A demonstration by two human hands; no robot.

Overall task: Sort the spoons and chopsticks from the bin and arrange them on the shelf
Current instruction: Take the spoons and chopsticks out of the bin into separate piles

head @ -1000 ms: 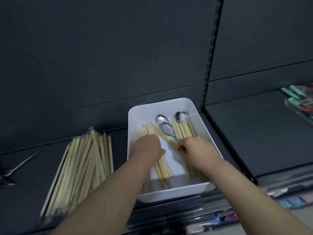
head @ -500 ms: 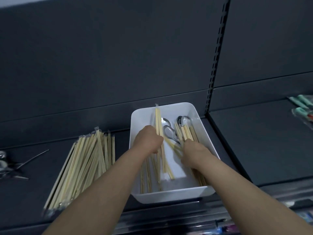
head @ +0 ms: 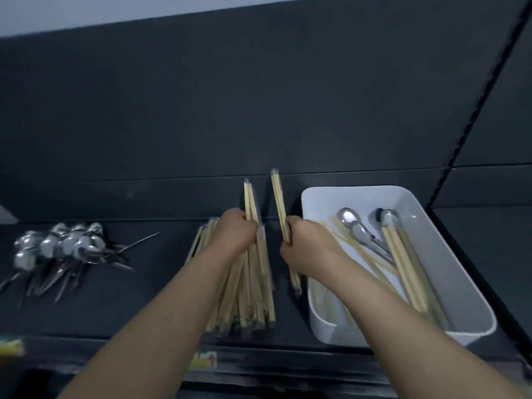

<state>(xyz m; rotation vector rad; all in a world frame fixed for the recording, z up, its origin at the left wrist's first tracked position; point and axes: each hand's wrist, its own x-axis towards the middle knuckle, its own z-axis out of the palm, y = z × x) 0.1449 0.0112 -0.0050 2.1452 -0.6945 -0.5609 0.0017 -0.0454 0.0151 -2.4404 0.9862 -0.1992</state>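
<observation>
Chopsticks (head: 250, 201) now above dark shelf (head: 155, 286)

Light is dim and bluish; the white bin (head: 359, 197) is the brightest surface, with small glints on the spoons (head: 347, 216) inside it. Left of the bin the chopstick pile (head: 250, 298) smears with blur; right of it the shelf upright (head: 469, 119) bows.

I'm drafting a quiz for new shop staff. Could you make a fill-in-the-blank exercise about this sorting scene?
1. The left hand and the right hand each grip ___.
2. The spoon pile lies to the ___ of the chopstick pile.
3. The bin is coloured ___.
Missing words: chopsticks; left; white.
</observation>
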